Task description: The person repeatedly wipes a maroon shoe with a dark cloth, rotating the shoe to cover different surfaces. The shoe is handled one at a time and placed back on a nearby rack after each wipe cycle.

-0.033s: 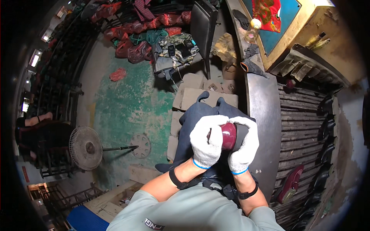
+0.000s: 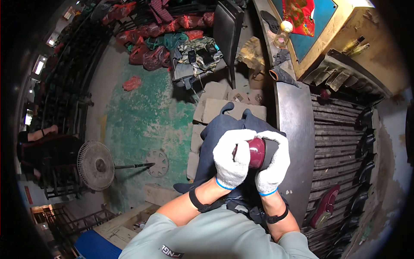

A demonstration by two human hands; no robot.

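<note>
A glossy maroon shoe [image 2: 257,153] sits between my gloved hands, above my lap. Its rounded maroon end shows, with a dark grey surface beside it toward the right; the gloves hide much of the rest. My left hand [image 2: 231,159], in a white knit glove with a blue cuff edge, is closed round the shoe's left side. Curved fingers of my right hand [image 2: 276,162], gloved the same way, wrap the far and right sides. Another maroon shoe [image 2: 325,206] with a pale sole lies on the slatted roller conveyor [image 2: 332,153] to the right.
A smooth metal ledge [image 2: 296,125] runs along my right, with a dark shoe piece [image 2: 284,77] and a clear bottle [image 2: 281,40] farther up. Black shoes [image 2: 366,142] line the conveyor's far side. On the left stands a fan [image 2: 96,165]; red bags [image 2: 155,58] are heaped beyond.
</note>
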